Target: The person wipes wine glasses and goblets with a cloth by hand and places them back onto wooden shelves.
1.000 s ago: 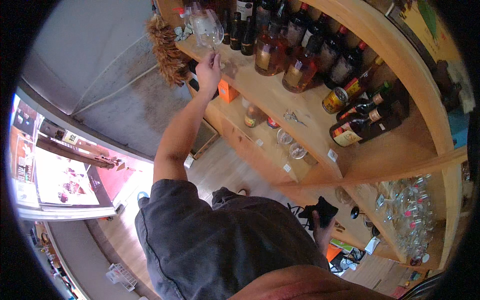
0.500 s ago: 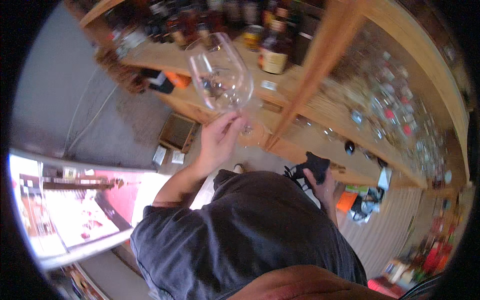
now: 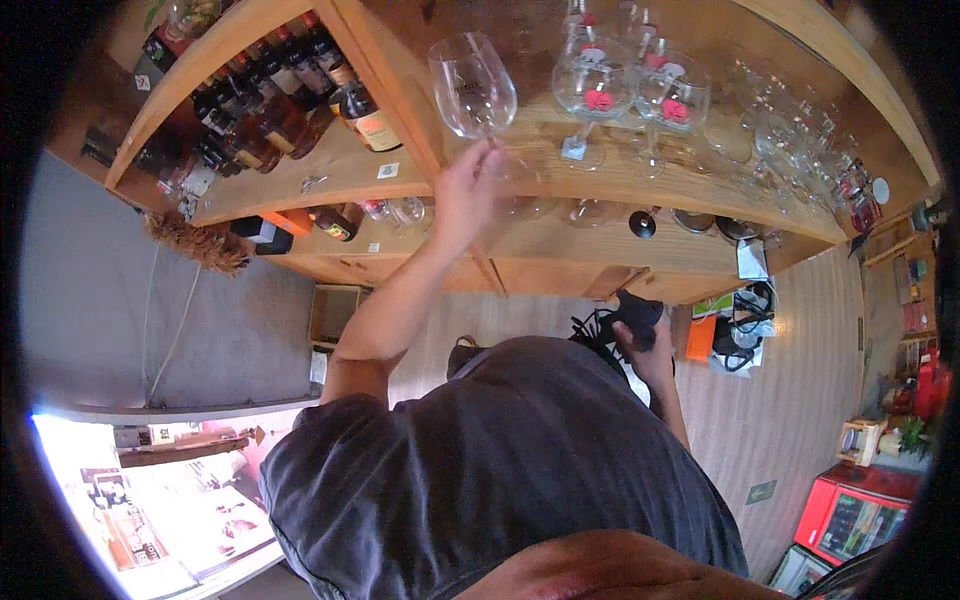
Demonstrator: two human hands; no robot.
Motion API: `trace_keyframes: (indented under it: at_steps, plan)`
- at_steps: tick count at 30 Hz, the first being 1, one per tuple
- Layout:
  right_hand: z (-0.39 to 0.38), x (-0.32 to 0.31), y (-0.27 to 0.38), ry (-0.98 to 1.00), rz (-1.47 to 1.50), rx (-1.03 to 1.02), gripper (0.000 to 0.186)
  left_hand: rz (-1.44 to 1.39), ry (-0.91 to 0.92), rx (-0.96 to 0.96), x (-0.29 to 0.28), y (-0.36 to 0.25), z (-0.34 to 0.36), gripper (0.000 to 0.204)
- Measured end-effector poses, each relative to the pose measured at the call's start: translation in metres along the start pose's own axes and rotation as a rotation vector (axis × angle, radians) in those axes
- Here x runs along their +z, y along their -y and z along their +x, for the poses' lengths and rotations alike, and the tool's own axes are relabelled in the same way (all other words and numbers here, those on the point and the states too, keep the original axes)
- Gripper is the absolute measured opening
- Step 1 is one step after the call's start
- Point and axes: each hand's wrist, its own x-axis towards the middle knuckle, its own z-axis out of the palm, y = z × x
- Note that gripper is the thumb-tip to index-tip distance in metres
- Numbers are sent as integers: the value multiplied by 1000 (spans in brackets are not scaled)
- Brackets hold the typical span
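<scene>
A large clear wine glass (image 3: 474, 90) stands upright above my left hand (image 3: 464, 198), whose fingers pinch it low on the stem. It is at the front of the wooden shelf (image 3: 560, 185), beside the upright divider; I cannot tell whether its foot touches the board. To its right are two round-bowled stemmed glasses (image 3: 592, 85) with pink marks. Down by my right side, my right hand (image 3: 652, 355) is closed around a black cloth (image 3: 640, 314), dark and bunched up.
Several more glasses (image 3: 800, 150) crowd the shelf's right end. Left of the divider (image 3: 385, 75), dark bottles (image 3: 365, 115) fill another compartment. A lower shelf holds a few glasses and a black round piece (image 3: 642, 225). Bags (image 3: 745, 315) lie on the floor at right.
My view has swung, so the glass shelf now lies ahead. My left hand has carried the wine glass from in front of the bottle compartment to right of the divider. The right hand keeps the cloth.
</scene>
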Motion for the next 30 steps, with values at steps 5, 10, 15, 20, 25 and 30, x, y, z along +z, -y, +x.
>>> trace_keyframes:
  at_steps: [5,10,15,20,25,30]
  plan:
    - [-19,-27,-20,-81,152,25,39,98,-85,39,31,54,43,21]
    - [-26,-44,-36,-173,146,77,33,82,-50,-38,53,61,72,21]
    - [-21,-52,-40,-191,109,23,30,19,4,-98,74,85,94,22]
    - [-18,-50,-39,-213,124,39,30,93,23,-34,87,87,97,22]
    - [-14,-47,-37,-163,199,127,34,18,60,-100,90,89,96,21]
    - [-8,-39,-26,-151,200,154,33,74,48,-104,90,67,92,22]
